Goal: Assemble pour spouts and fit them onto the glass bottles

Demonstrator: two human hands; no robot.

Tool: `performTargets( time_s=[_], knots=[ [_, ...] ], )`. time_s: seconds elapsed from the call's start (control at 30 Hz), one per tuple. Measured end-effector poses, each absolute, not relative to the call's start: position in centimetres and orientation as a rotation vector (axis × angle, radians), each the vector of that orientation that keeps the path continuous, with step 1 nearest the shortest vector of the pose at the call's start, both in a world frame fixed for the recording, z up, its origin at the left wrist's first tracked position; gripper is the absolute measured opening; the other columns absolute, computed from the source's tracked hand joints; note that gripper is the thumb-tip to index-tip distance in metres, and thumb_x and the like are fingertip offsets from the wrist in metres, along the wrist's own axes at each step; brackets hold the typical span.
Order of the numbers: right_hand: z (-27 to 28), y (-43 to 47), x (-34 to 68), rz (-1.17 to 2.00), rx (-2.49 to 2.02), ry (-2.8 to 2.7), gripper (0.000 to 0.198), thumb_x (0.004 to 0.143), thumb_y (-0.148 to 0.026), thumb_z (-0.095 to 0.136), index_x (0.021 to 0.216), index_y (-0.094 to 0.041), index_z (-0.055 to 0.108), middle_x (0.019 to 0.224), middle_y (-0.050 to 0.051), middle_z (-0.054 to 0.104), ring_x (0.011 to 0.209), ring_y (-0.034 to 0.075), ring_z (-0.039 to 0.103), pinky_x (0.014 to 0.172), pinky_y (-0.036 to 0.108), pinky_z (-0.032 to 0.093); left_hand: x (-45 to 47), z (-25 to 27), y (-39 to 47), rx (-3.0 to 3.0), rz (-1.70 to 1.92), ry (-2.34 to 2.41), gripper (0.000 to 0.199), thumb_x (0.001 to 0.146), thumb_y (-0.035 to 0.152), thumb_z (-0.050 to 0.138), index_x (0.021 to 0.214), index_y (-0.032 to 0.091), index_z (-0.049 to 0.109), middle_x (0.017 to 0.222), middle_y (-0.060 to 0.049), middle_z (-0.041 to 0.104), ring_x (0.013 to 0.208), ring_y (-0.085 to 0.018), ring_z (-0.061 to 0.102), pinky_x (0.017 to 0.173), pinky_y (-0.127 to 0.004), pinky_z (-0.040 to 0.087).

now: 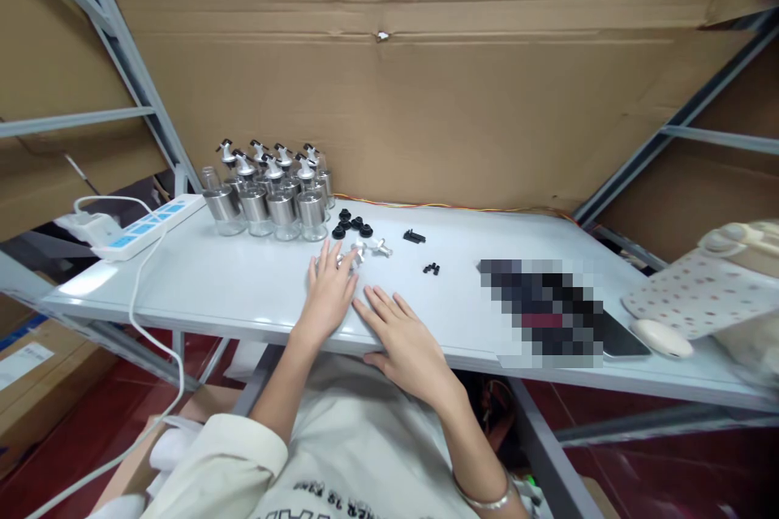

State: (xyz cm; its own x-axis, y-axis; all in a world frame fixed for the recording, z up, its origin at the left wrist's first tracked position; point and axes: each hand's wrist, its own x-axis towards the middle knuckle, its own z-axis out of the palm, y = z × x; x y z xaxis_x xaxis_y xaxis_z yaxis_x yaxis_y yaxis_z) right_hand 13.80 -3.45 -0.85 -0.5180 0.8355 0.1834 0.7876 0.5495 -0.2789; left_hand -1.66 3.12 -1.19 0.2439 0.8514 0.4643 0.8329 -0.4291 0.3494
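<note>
My left hand (pixel 330 289) lies over a small group of silver pourer spouts (pixel 381 247), fingers spread and partly covering them. My right hand (pixel 402 338) rests flat on the tabletop near its front edge, fingers stretched out and nothing in it. Just beyond the spouts sits a cluster of black round stoppers (pixel 357 223). To the right are a few thin black parts (pixel 415 236) and a little pile of tiny black pieces (pixel 432 268). Glass bottles with steel sleeves (pixel 283 211) stand at the back left; most carry silver spouts with black tips, and one in front has a bare neck (pixel 210 177).
A white power strip (pixel 149 227) with a plugged-in adapter and cable lies at the left edge. At the right are a blurred-out dark device (pixel 621 334), a cream oval object (pixel 661 337) and a spotted container (pixel 699 292). Cardboard (pixel 426 113) walls the back.
</note>
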Motion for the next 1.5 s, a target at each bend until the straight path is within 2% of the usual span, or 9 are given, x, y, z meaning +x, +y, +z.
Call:
performTargets(
  time_s=[0.13,0.33,0.47,0.63,0.77,0.87,1.03,1.23,1.5],
  knots=[
    [-1.0,-3.5,13.8,0.230,-1.351,-2.474,0.078,0.071,-0.017,0.069,0.142,-0.017,0.038,0.150,0.017,0.032,0.141,0.028,0.028,0.114,0.051,0.025,-1.4,-1.9,3.5,2.507,0.848,1.693,0.045,0.091,0.012,0.035,0.135,0.023,0.041,0.139,-0.013,0.048,0.140,-0.029,0.029,0.107,-0.071,0.007],
    [-1.4,-3.5,13.8,0.224,-1.339,-2.438,0.077,0.070,-0.016,0.069,0.141,-0.018,0.040,0.150,0.016,0.033,0.140,0.028,0.030,0.114,0.051,0.026,-1.0,-1.7,3.5,2.415,0.877,1.795,0.046,0.089,0.011,0.039,0.133,0.026,0.043,0.123,-0.013,0.056,0.125,-0.029,0.044,0.105,-0.074,0.003],
    [-1.6,-3.4,13.9,0.240,-1.320,-2.409,0.076,0.070,-0.017,0.068,0.141,-0.021,0.040,0.150,0.014,0.033,0.139,0.029,0.031,0.113,0.053,0.027,-1.0,-1.4,3.2,2.433,0.888,1.783,0.034,0.089,0.010,0.041,0.111,0.027,0.060,0.110,-0.010,0.058,0.114,-0.028,0.049,0.102,-0.076,0.000],
    [-1.4,-3.4,13.8,0.243,-1.335,-2.415,0.079,0.068,-0.015,0.070,0.141,-0.021,0.040,0.151,0.014,0.033,0.139,0.028,0.030,0.114,0.051,0.026,-1.0,-0.8,2.8,2.415,0.996,1.711,0.026,0.089,0.009,0.043,0.094,0.024,0.064,0.103,-0.008,0.062,0.112,-0.027,0.049,0.101,-0.075,-0.004],
    [-1.2,-3.4,14.0,0.396,-1.292,-2.309,0.069,0.069,-0.016,0.071,0.134,-0.020,0.048,0.147,0.014,0.040,0.138,0.030,0.033,0.114,0.053,0.024,-0.7,-0.1,1.9,2.406,1.244,1.604,0.024,0.088,0.009,0.045,0.088,0.024,0.065,0.101,-0.005,0.064,0.109,-0.024,0.052,0.106,-0.061,0.014],
    [-1.4,-3.0,14.5,0.695,-1.233,-1.889,0.048,0.080,-0.030,0.063,0.126,-0.021,0.051,0.126,0.013,0.062,0.121,0.026,0.055,0.105,0.049,0.039,0.1,-0.1,1.0,2.390,1.398,1.443,0.023,0.088,0.012,0.048,0.084,0.024,0.067,0.098,-0.004,0.064,0.100,-0.021,0.056,0.098,-0.045,0.031],
    [-1.9,-2.0,15.5,0.953,-1.090,-1.276,0.037,0.079,-0.045,0.061,0.105,-0.020,0.056,0.086,0.005,0.071,0.086,0.019,0.068,0.083,0.035,0.053,1.2,-0.9,0.4,2.415,1.333,1.199,0.021,0.086,0.009,0.046,0.086,0.022,0.063,0.096,-0.004,0.062,0.093,-0.018,0.058,0.090,-0.038,0.038],
    [-1.6,-2.1,15.5,0.982,-1.075,-1.174,0.022,0.072,-0.037,0.067,0.083,-0.019,0.062,0.082,0.005,0.071,0.080,0.019,0.067,0.077,0.031,0.052,1.2,-1.1,0.8,2.142,1.337,0.968,0.018,0.079,0.008,0.049,0.090,0.021,0.044,0.086,-0.001,0.054,0.084,-0.015,0.057,0.079,-0.029,0.047],
    [-1.5,-2.6,15.1,0.883,-1.032,-0.992,0.017,0.072,-0.031,0.067,0.082,-0.019,0.059,0.079,0.005,0.072,0.077,0.020,0.069,0.076,0.033,0.053,1.0,-0.1,0.3,2.158,1.107,0.789,0.030,0.081,0.022,0.063,0.106,0.022,0.046,0.106,-0.005,0.056,0.102,-0.017,0.056,0.094,-0.033,0.046]
  ],
)
